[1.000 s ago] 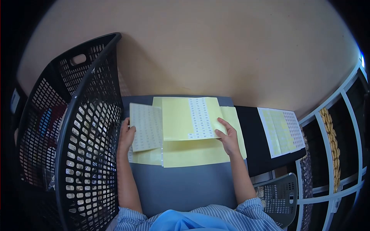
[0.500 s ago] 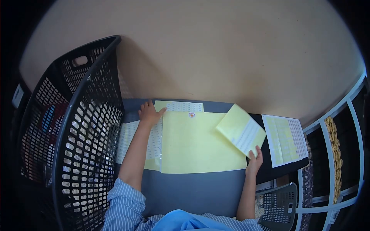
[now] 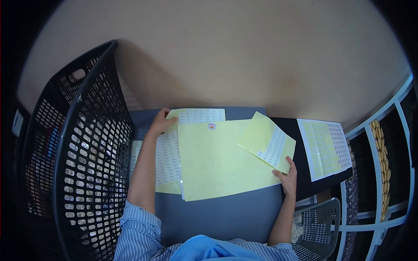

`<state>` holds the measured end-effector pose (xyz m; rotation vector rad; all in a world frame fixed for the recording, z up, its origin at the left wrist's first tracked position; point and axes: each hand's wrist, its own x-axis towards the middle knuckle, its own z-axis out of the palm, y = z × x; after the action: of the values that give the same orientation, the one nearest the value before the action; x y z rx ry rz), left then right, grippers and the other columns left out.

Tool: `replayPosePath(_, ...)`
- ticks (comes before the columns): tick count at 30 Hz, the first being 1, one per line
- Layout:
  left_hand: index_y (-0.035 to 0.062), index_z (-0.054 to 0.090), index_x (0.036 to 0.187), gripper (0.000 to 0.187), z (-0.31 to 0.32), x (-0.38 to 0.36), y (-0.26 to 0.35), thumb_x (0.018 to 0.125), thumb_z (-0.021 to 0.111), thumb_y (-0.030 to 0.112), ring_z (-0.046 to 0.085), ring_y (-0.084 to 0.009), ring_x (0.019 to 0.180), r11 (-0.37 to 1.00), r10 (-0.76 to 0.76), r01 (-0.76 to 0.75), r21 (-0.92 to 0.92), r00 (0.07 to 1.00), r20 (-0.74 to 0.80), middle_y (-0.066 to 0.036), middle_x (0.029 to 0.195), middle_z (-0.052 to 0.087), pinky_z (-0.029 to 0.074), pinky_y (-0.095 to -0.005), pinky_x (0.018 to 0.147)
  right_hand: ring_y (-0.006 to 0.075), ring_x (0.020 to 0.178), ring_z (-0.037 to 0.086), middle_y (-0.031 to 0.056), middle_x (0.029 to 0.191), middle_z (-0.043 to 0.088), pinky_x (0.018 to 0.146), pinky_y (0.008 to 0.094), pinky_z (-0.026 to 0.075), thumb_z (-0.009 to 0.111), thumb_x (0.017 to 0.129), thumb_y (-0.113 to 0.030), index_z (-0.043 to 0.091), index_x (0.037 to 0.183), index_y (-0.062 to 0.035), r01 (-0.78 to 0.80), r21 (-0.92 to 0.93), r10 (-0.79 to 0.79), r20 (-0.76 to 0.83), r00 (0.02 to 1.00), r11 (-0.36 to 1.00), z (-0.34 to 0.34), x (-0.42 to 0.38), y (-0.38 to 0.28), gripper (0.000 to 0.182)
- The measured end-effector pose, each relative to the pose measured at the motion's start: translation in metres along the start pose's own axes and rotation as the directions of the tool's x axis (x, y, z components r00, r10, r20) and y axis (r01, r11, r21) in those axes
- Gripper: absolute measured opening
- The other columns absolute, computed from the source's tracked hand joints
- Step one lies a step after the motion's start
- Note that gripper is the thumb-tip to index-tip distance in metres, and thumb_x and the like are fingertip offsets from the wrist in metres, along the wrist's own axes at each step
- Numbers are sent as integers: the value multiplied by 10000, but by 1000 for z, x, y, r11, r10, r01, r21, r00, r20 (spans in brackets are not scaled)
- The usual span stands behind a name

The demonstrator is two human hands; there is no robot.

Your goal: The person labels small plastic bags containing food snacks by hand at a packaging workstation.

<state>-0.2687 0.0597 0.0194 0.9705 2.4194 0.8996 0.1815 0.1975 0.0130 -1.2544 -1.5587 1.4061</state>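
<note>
My right hand (image 3: 287, 175) pinches the lower right corner of a small yellow sticker sheet (image 3: 270, 143) with rows of printed labels. That sheet is tilted over the right end of a large plain yellow sheet (image 3: 222, 161), which has a small round sticker (image 3: 212, 126) at its top edge. My left hand (image 3: 162, 123) is closed at the left corner of a label sheet (image 3: 202, 115) behind the large one, its thumb on top. Under my left forearm, another label sheet (image 3: 167, 161) is partly covered by the large sheet.
A tall black perforated basket (image 3: 93, 143) stands at the left. On the black surface at the right lies another sticker sheet (image 3: 324, 150). A grey basket (image 3: 315, 228) and a white metal rack (image 3: 370, 182) stand at the lower right. A beige wall (image 3: 217, 56) rises behind the grey table (image 3: 217, 222).
My left hand's spread fingers have curled around the corner of the back label sheet. My right hand has turned the small sheet slightly. The large sheet lies a little more slanted.
</note>
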Motion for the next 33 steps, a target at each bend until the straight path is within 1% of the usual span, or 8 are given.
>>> replayPosePath(5,13,464,981,315,-17,-15,22,733,626,120,555,-166,847,866,228,-287,-409,955,-188,-99,898,576,436,-292,742,192,1013,483,136,1133,456,866,271,395,620,584,111,356,1218,46,154,-17,-153,47,987,988,-39,0,8,690)
replayPosePath(18,5,470,978,200,-121,-99,138,816,572,61,545,-73,773,445,470,-859,-253,464,-751,-52,867,569,447,-196,670,193,1017,478,142,1139,460,876,273,385,599,600,116,373,1206,45,212,-54,-213,-20,977,976,-49,-6,0,650)
replayPosePath(21,7,470,1002,213,-123,-117,148,821,564,69,568,-98,810,430,452,-843,-323,511,-732,-68,905,579,464,-207,711,229,1045,464,149,1135,459,902,303,368,667,555,66,392,1201,25,342,-204,-338,57,939,917,-23,-6,-1,703)
replayPosePath(23,6,466,1022,212,-115,-128,152,840,533,89,572,-119,854,274,466,-771,-575,630,-622,-83,936,579,469,-230,745,229,1057,442,126,1135,448,919,304,336,704,581,-31,424,1191,2,438,-630,-518,66,853,641,-5,-19,-18,672)
replayPosePath(25,4,461,1043,216,-102,-137,158,858,501,109,575,-139,897,108,508,-608,-786,714,-482,-97,966,578,473,-252,779,253,1046,463,152,1113,452,905,312,355,699,615,-17,486,1125,12,507,-426,-544,40,838,749,5,-18,-25,554)
replayPosePath(28,-9,394,1178,333,-69,-136,158,911,361,186,530,-191,1019,-289,726,67,-955,665,-173,-116,1091,542,458,-331,847,152,985,491,87,1050,491,826,246,399,555,751,70,532,1036,33,419,114,-414,-63,908,901,25,-16,-13,288)
replayPosePath(31,33,420,1171,310,-20,-126,144,900,404,182,547,-197,989,-260,633,229,-938,774,14,-115,1092,542,458,-328,846,102,858,543,64,1060,519,694,217,448,557,774,28,550,1018,12,221,299,-229,-10,973,928,33,-21,-3,244)
replayPosePath(33,33,468,1083,241,9,-128,150,867,478,139,566,-200,948,164,416,-21,-986,908,50,-104,1057,558,457,-308,813,92,770,561,62,1002,556,644,200,450,538,801,-33,558,1017,0,24,814,-40,-1,999,580,35,-18,18,219)
